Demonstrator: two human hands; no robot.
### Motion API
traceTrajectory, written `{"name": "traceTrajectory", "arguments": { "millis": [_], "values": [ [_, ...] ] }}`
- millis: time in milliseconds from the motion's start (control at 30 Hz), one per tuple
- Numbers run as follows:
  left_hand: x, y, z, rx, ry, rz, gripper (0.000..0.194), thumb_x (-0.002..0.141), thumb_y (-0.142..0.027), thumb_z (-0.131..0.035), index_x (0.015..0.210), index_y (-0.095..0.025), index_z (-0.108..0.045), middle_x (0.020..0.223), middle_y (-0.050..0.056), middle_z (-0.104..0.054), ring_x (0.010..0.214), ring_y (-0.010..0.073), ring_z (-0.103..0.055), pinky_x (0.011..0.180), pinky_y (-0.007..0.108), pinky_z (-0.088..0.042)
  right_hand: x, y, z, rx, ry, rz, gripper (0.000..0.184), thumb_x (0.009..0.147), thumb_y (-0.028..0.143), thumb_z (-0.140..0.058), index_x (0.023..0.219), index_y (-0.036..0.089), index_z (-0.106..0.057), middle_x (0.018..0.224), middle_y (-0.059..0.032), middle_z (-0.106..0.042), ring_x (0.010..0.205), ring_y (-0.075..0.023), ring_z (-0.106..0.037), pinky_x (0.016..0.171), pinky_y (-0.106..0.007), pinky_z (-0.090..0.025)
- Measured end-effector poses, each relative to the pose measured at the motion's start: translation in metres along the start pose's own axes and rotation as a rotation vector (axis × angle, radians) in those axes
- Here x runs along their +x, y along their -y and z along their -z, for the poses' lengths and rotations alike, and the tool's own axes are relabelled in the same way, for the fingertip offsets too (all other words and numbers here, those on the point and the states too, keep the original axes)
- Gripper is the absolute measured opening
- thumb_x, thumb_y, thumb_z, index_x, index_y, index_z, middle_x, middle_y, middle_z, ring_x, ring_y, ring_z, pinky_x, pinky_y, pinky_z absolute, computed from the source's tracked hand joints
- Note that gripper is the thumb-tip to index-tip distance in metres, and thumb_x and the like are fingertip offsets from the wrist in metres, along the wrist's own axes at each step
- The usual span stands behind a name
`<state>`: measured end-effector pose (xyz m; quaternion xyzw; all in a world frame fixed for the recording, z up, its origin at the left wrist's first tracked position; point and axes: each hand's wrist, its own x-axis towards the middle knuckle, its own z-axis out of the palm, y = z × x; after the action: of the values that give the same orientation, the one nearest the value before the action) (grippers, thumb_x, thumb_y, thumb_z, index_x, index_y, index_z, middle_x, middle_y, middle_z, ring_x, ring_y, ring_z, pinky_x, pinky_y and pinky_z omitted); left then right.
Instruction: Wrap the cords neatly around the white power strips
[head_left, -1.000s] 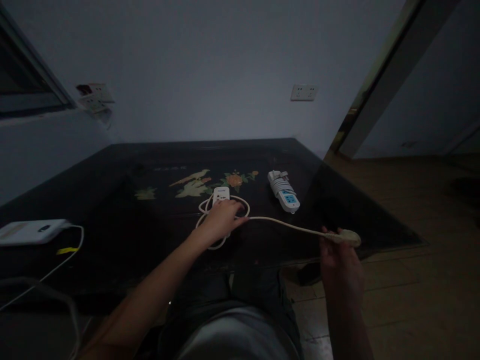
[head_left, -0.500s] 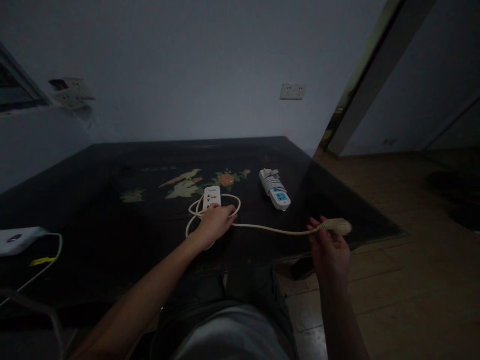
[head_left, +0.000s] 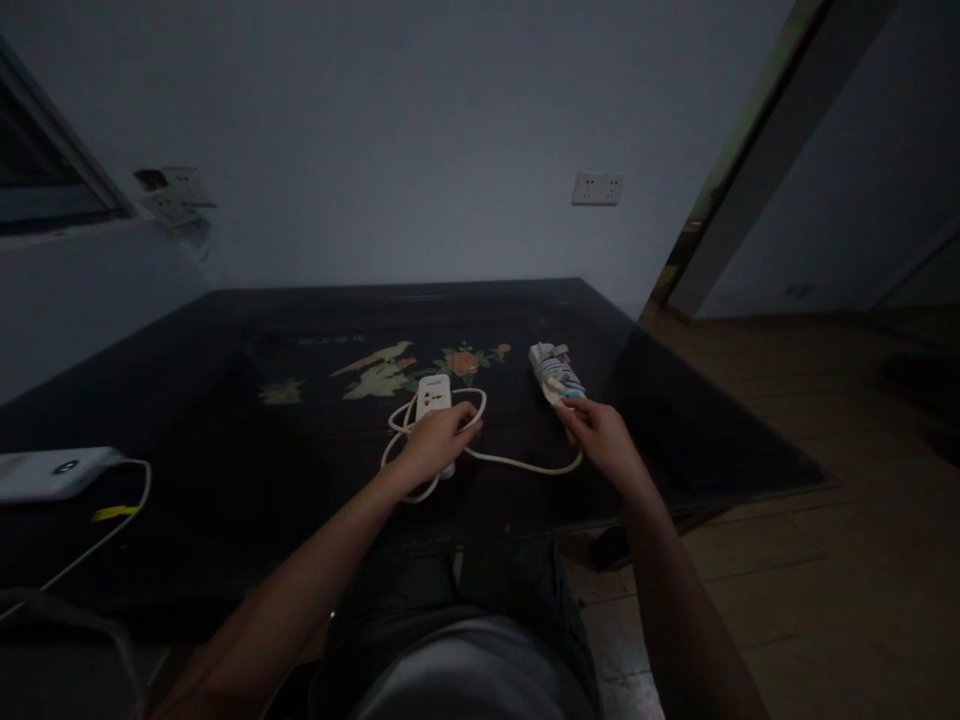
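Note:
A white power strip (head_left: 433, 393) lies on the dark table with its cream cord (head_left: 517, 464) looped loosely around it. My left hand (head_left: 435, 440) lies over the strip's near half, fingers closed on the cord loops; part of the strip is hidden beneath. From there the cord runs right to my right hand (head_left: 596, 428), which pinches its plug end (head_left: 553, 388). The plug is held over a second power strip (head_left: 541, 356), white with blue socket faces and its grey cord wound round it. Whether plug and second strip touch, I cannot tell.
The dark table (head_left: 300, 480) carries a painted bird and flower pattern. At the left edge lies another white power strip (head_left: 60, 473) with a white cord and a yellow tag (head_left: 115, 512). Wall sockets (head_left: 598, 188) sit behind the table. Wooden floor (head_left: 787, 560) shows at right.
My right hand has moved left and away from me with the plug, from beyond the table's right side to the second power strip. The left hand stays on the looped cord.

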<state>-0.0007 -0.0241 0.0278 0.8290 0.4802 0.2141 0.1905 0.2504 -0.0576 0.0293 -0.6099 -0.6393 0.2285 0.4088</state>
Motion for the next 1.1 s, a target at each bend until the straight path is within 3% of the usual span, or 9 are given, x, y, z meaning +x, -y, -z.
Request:
{"name": "traceTrajectory", "arguments": {
  "millis": [200,300,433,567,767,833,967,1033,1100],
  "values": [
    [-0.001,0.001,0.000,-0.037,-0.029,0.008,0.021,0.090,-0.036,-0.045,0.092,-0.021,-0.060,0.085,0.002,-0.066,0.078,0.0190,-0.061,0.066,0.026,-0.042,0.045,0.005,-0.026,-0.330,0.304,0.198,0.020,0.083,0.028,-0.055,0.082,0.019,-0.073,0.078,-0.0085,-0.071,0.068,-0.0194,-0.061,0.058,-0.027,-0.037],
    [-0.001,0.003,-0.001,-0.043,-0.039,-0.005,0.023,0.090,-0.038,-0.044,0.091,-0.021,-0.060,0.086,0.003,-0.066,0.080,0.0194,-0.061,0.068,0.027,-0.043,0.061,0.003,-0.044,-0.314,0.486,0.215,0.019,0.081,0.029,-0.058,0.076,0.018,-0.072,0.071,-0.0066,-0.069,0.064,-0.0176,-0.058,0.056,-0.026,-0.036],
    [-0.001,0.004,-0.002,-0.027,-0.009,-0.047,0.025,0.091,-0.038,-0.043,0.092,-0.020,-0.060,0.086,0.003,-0.064,0.080,0.0188,-0.060,0.070,0.028,-0.043,0.067,0.005,-0.063,-0.132,0.780,0.175,0.035,0.081,0.044,-0.055,0.069,0.013,-0.066,0.053,0.0016,-0.053,0.049,-0.0101,-0.042,0.049,-0.024,-0.030],
    [0.000,0.004,-0.003,0.004,0.000,-0.131,0.032,0.094,-0.037,-0.038,0.087,-0.018,-0.063,0.091,0.006,-0.060,0.085,0.0181,-0.058,0.078,0.030,-0.044,0.063,0.006,-0.067,0.033,0.744,0.182,0.038,0.082,0.046,-0.050,0.074,0.011,-0.063,0.053,0.0047,-0.045,0.049,-0.0083,-0.036,0.047,-0.022,-0.026],
    [0.017,0.027,0.002,-0.141,-0.207,-0.041,0.026,0.086,-0.033,-0.054,0.105,-0.016,-0.059,0.104,0.009,-0.059,0.094,0.0191,-0.058,0.082,0.031,-0.046,0.063,0.000,-0.067,0.157,0.726,0.195,0.038,0.083,0.046,-0.050,0.079,0.011,-0.064,0.055,0.0032,-0.050,0.049,-0.0089,-0.040,0.049,-0.022,-0.028],
    [0.027,0.036,0.002,-0.176,-0.149,-0.018,0.035,0.081,-0.038,-0.060,0.109,-0.016,-0.058,0.104,0.008,-0.062,0.092,0.0198,-0.060,0.082,0.031,-0.046,0.063,-0.001,-0.069,0.191,0.705,0.202,0.038,0.082,0.046,-0.051,0.080,0.011,-0.065,0.055,0.0030,-0.051,0.051,-0.0095,-0.043,0.051,-0.022,-0.030],
    [0.044,0.046,-0.004,-0.278,0.021,-0.002,0.035,0.078,-0.046,-0.060,0.093,-0.014,-0.063,0.081,0.004,-0.065,0.075,0.0179,-0.060,0.070,0.028,-0.046,0.063,-0.003,-0.076,0.232,0.665,0.209,0.036,0.083,0.045,-0.052,0.081,0.011,-0.066,0.056,0.0023,-0.054,0.053,-0.0103,-0.046,0.052,-0.022,-0.032],
    [0.047,0.046,-0.009,-0.317,0.002,0.023,0.033,0.078,-0.046,-0.060,0.087,-0.014,-0.063,0.075,0.003,-0.063,0.071,0.0171,-0.058,0.066,0.026,-0.045,0.062,-0.003,-0.078,0.239,0.625,0.196,0.035,0.082,0.044,-0.054,0.082,0.012,-0.066,0.059,0.0012,-0.056,0.056,-0.0119,-0.050,0.055,-0.023,-0.036],
    [0.048,0.046,-0.012,-0.326,-0.051,0.042,0.031,0.077,-0.044,-0.060,0.084,-0.013,-0.063,0.074,0.003,-0.063,0.072,0.0168,-0.058,0.066,0.026,-0.044,0.061,-0.002,-0.080,0.219,0.495,0.207,0.030,0.078,0.041,-0.059,0.084,0.013,-0.065,0.065,-0.0004,-0.059,0.061,-0.0139,-0.053,0.059,-0.025,-0.040]
  ]
}}
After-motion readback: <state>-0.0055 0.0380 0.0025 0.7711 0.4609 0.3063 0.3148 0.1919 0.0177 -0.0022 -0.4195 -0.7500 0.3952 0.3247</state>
